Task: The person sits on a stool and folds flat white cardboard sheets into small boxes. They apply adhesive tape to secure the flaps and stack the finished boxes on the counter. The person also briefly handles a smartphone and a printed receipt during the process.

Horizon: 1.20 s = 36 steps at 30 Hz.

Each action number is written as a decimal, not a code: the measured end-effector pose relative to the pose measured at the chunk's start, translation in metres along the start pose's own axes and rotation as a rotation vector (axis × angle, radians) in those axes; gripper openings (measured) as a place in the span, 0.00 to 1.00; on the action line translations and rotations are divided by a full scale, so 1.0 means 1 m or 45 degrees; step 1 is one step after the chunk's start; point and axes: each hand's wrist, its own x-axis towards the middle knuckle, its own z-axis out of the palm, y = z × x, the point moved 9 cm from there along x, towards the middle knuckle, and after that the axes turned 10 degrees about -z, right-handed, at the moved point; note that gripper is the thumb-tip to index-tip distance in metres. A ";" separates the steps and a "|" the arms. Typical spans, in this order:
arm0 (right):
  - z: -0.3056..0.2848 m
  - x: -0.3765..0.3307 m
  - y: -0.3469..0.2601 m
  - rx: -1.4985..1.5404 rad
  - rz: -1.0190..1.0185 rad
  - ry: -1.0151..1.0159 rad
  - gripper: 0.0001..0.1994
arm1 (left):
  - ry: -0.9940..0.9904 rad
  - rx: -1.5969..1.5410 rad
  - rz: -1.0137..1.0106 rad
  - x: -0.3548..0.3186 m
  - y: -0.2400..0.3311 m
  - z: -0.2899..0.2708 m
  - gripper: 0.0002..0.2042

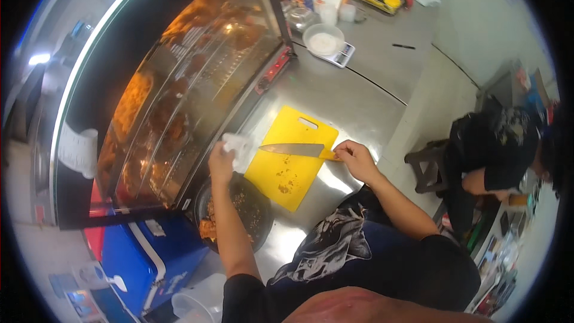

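My right hand [356, 159] grips the yellow handle of a kitchen knife [293, 149]. Its blade points left across the upper middle of a yellow cutting board [304, 174], over or on the surface. Brown crumbs [287, 180] are scattered on the board below the blade. To the left of the board, my left hand [221, 160] is closed on a crumpled, whitish, translucent piece that looks like a plastic bag or tissue [239, 147]. Below that hand is a round black pan [258, 227] with browned food pieces [208, 228] and crumbs, partly covered by my left forearm.
A lit glass display cabinet [197, 84] holding fried food stands left of the steel table [371, 98]. Farther back are a bowl of white powder [323, 42] on a scale [345, 54], boxes and a tray. A blue cooler [134, 263] stands lower left; another person [496, 149] sits at right.
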 end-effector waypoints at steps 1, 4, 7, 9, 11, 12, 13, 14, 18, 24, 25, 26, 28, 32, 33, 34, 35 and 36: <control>0.009 0.008 -0.010 0.079 0.039 -0.045 0.14 | -0.003 0.017 0.191 -0.028 0.048 0.003 0.13; 0.042 0.031 -0.052 0.416 0.145 -0.209 0.18 | 0.027 0.214 0.692 -0.110 0.168 0.013 0.11; 0.076 0.046 -0.085 0.688 0.209 -0.428 0.23 | 0.103 0.685 0.812 -0.164 0.206 0.041 0.09; 0.095 0.052 -0.096 0.483 0.235 -0.602 0.23 | 0.162 0.675 0.898 -0.188 0.204 0.055 0.08; 0.113 0.053 -0.096 0.365 0.225 -0.758 0.22 | 0.217 0.680 0.963 -0.204 0.204 0.063 0.06; 0.122 0.050 -0.095 0.350 0.210 -0.840 0.22 | 0.245 0.693 0.972 -0.210 0.204 0.065 0.06; 0.130 0.043 -0.095 0.335 0.196 -0.925 0.22 | 0.274 0.706 0.977 -0.216 0.202 0.066 0.05; 0.133 0.038 -0.095 0.388 0.192 -0.912 0.19 | 0.280 0.715 0.975 -0.219 0.199 0.069 0.06; 0.124 0.052 -0.073 0.241 0.089 -0.641 0.16 | 0.192 0.619 0.877 -0.225 0.192 0.073 0.12; 0.114 0.084 -0.146 0.573 -0.100 -0.691 0.14 | 0.447 -0.278 0.302 -0.191 0.172 0.022 0.45; 0.121 0.091 -0.162 0.738 -0.055 -0.753 0.13 | 0.327 -0.514 0.241 -0.173 0.170 0.015 0.45; 0.125 0.098 -0.178 0.880 -0.022 -0.774 0.15 | 0.198 -0.747 0.182 -0.155 0.170 0.009 0.45; 0.129 0.121 -0.213 0.936 -0.179 -0.588 0.17 | -0.080 -1.110 0.122 -0.133 0.188 0.002 0.45; 0.131 0.168 -0.311 0.774 -0.716 -0.302 0.21 | 0.048 -1.028 0.373 -0.104 0.245 -0.042 0.41; 0.133 0.179 -0.341 0.741 -0.877 -0.230 0.21 | 0.146 -0.963 0.451 -0.097 0.260 -0.065 0.40; 0.141 0.194 -0.367 0.672 -1.048 -0.126 0.20 | 0.249 -0.909 0.507 -0.087 0.269 -0.089 0.39; 0.145 0.191 -0.399 0.622 -1.155 -0.106 0.18 | 0.347 -0.853 0.552 -0.081 0.276 -0.109 0.39; 0.149 0.188 -0.433 0.575 -1.261 -0.086 0.17 | 0.528 -0.648 0.606 -0.080 0.285 -0.138 0.37</control>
